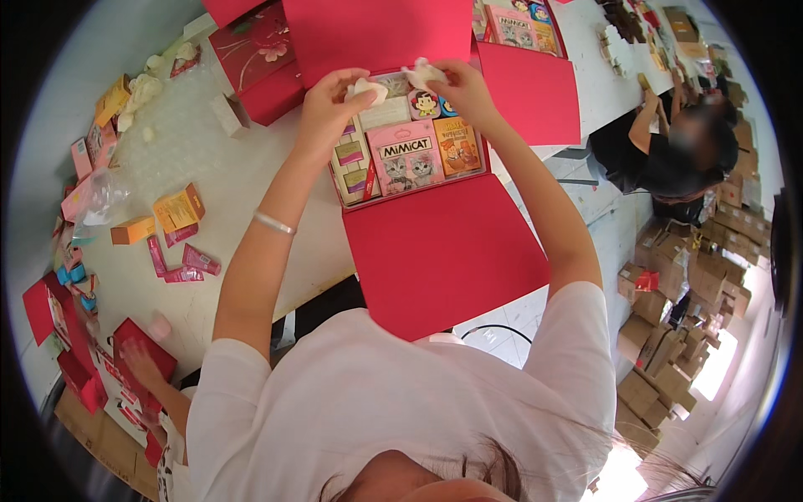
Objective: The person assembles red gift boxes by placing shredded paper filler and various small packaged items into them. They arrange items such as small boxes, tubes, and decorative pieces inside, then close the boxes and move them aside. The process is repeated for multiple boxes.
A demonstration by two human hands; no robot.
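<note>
A red gift box [414, 202] lies before me with its flaps spread wide. In its compartments sit a pink box with printed cats [404, 160], an orange box [457, 147], a round-cornered tin with a cartoon face [424, 104] and small green and purple packs [351, 164] along the left side. Over the box's far left corner, my left hand [332, 103] pinches a crumpled white wad [369, 93]. Above the far edge, my right hand [465, 94] grips another ragged white piece [425, 73]. Both pieces look soft, like tissue or padding.
To the left lie pink tubes [191, 263] and orange cartons [179, 209]. A dark red floral box [254, 59] stands at the back left, beside a small white carton [230, 116]. Another filled box [521, 28] is behind. Co-workers' hands [141, 364] show left and right; cardboard boxes [665, 257] pile up rightward.
</note>
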